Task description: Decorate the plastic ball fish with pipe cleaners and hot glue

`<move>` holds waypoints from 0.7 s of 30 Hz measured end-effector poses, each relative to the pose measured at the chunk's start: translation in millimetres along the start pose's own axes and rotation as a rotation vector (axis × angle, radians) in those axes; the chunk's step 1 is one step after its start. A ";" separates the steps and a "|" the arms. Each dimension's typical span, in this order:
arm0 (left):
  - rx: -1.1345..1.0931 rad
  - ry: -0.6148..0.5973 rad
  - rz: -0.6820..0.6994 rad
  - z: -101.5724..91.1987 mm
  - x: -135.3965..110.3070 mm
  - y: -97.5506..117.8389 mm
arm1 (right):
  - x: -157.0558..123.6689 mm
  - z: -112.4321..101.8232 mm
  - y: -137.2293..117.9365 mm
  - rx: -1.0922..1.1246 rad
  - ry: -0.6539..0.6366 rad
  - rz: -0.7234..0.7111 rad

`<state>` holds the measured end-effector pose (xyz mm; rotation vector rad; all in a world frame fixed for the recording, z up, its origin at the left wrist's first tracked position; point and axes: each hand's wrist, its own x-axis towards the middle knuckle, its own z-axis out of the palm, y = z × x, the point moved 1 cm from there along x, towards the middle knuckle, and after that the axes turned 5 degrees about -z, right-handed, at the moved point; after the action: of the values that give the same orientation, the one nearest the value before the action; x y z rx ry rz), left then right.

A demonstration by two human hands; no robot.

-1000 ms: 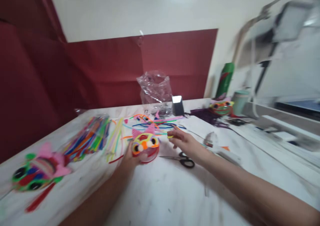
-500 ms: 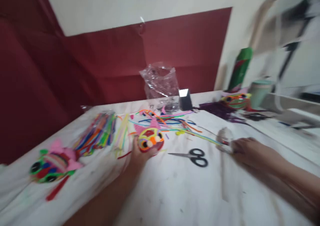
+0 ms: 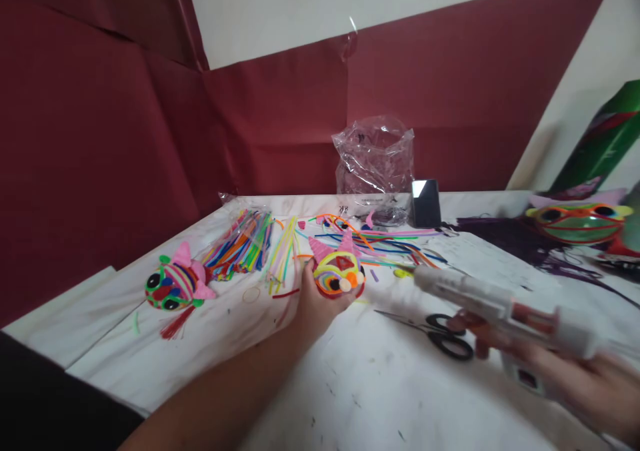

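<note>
My left hand (image 3: 320, 301) is wrapped round a pipe-cleaner animal head (image 3: 345, 271) with pink pointed ears, a yellow, orange and red face and round eyes. In my right hand (image 3: 560, 371) is a white glue gun (image 3: 495, 304), blurred by motion, its nozzle pointing left toward the animal head but apart from it. Black-handled scissors (image 3: 445, 336) lie on the table, partly behind the fingers of my right hand. A second pipe-cleaner animal (image 3: 175, 284) with a green face, pink fins and a red tassel rests at the left.
Bundled coloured pipe cleaners (image 3: 245, 244) and loose strands (image 3: 385, 241) lie behind my hands. A clear plastic bag (image 3: 375, 164) and a dark phone (image 3: 425, 204) stand at the back. Another decorated face (image 3: 577, 219) sits on purple material (image 3: 505, 238) at the right.
My right hand has lifted the glue gun from the right side and brought it left, over the scissors. The view has turned left. My left hand still grips the animal head.
</note>
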<state>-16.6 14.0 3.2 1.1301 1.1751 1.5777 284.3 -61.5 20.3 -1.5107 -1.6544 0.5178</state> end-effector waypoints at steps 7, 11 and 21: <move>0.339 -0.031 0.159 -3.8 -2.8 2.2 | -1.0 45.6 -46.1 0.096 -0.291 -0.121; 0.434 -0.037 0.206 -1.7 -2.5 -8.3 | -4.7 48.8 -33.6 0.032 -0.256 -0.171; 0.456 -0.108 0.304 1.0 -4.4 -16.8 | -5.0 50.2 -26.2 0.039 -0.254 -0.191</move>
<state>-12.7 13.4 -13.8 1.7371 1.3796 1.4796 228.5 -60.4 9.5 -1.2827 -1.9485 0.6534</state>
